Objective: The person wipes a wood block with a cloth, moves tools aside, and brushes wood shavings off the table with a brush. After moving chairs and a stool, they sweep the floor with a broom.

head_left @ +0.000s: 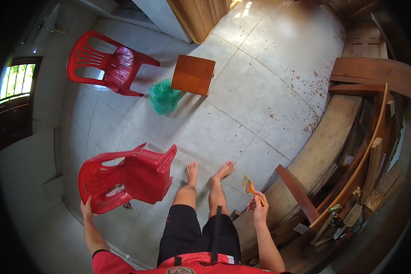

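My left hand (87, 208) grips the backrest edge of a red plastic chair (144, 180), which is at my left side and looks tilted. Part of the fingers is hidden behind the backrest. My right hand (258, 203) is closed around the orange handle of a paintbrush (249, 183), held out to my right with its pale bristles pointing up and away from me. My bare feet are on the tiles between the chair and the brush.
A second red chair (112, 64) stands farther off on the left, near a green plastic bag (164, 97) and a brown wooden stool (193, 74). Along the right lie wooden planks (326, 137) and a pile of offcuts and tools (347, 219). Brown shavings (313, 84) dot the tiled floor.
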Motion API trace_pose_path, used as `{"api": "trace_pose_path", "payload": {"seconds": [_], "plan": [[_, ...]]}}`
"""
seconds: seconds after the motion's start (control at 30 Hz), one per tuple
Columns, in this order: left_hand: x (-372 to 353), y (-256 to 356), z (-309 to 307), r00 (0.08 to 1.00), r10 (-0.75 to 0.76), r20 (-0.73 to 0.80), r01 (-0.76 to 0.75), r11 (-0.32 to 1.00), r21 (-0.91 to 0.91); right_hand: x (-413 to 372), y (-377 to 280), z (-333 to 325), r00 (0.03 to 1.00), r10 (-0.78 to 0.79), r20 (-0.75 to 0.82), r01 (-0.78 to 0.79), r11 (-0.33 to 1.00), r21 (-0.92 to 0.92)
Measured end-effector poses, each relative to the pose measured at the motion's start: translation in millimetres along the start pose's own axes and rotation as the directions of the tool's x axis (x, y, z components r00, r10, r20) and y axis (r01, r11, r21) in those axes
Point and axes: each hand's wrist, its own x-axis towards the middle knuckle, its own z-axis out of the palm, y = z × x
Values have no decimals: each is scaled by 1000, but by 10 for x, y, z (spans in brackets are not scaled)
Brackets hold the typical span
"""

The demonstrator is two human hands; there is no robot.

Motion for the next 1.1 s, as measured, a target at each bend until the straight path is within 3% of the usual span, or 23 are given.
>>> {"api": "trace_pose_path", "payload": {"seconds": [0.03,0.1,0.17,0.2,0.23,0.27,0.33,0.4,0.5,0.57,0.63,0.73,0.8,0.83,0.87,0.9,0.93,0.97,1.0,1.03,1.1], "plan": [[-246,199,20,989,4,-151,22,986,166,66,-67,55,1000,-3,-6,3,1000,1],[-129,-146,171,842,137,-522,166,854,493,164,-217,188,1000,-2,-10,2,1000,2],[-247,-186,92,836,242,-493,-7,902,432,219,-329,380,999,4,-47,-4,1000,16],[-600,263,100,916,127,-380,-2,950,313,220,-395,477,997,6,-74,-3,1000,30],[-755,322,254,863,326,-386,-95,855,509,245,-463,607,996,7,-92,-3,999,42],[-978,601,355,956,214,-201,-152,946,285,273,-519,745,994,6,-111,0,998,56],[-1198,1033,778,969,245,25,-246,968,54,302,-607,1087,990,28,-139,-16,996,88],[-1370,1831,1122,837,499,224,-522,852,52,411,-604,1441,993,44,-106,-29,990,138],[-900,1973,1701,679,600,424,-696,709,112,381,-597,1885,999,33,-9,-31,984,174],[-527,1706,1974,709,393,586,-605,766,217,319,-642,2040,999,25,22,-28,982,187],[-164,1168,2258,578,434,691,-802,461,381,197,-700,2110,999,31,20,-34,981,189],[-248,2171,2426,709,-102,698,-589,460,665,131,-674,1986,999,14,-52,-4,983,184],[-147,2703,2940,686,231,690,-665,583,466,101,-689,1883,993,18,-120,5,982,188],[234,2650,3559,628,324,707,-700,633,332,107,-694,1851,990,24,-139,6,979,206],[323,2939,4015,601,205,772,-438,893,104,101,-688,1809,986,33,-163,4,975,222],[347,3457,4432,518,100,849,-58,995,-82,69,-671,1754,981,48,-187,-4,973,231],[-32,4178,4366,480,62,875,227,955,-192,26,-630,1724,971,66,-228,-12,973,231],[-101,4497,4614,317,147,937,458,841,-287,20,-585,1719,966,79,-247,-23,975,222],[-208,4736,4955,309,126,943,615,729,-299,32,-543,1736,962,92,-258,-36,976,213],[-440,5051,5125,309,55,949,730,627,-274,11,-480,1766,962,106,-253,-53,977,205],[-673,5323,5577,307,137,942,773,542,-331,-48,-408,1811,956,129,-263,-80,979,190]]}}
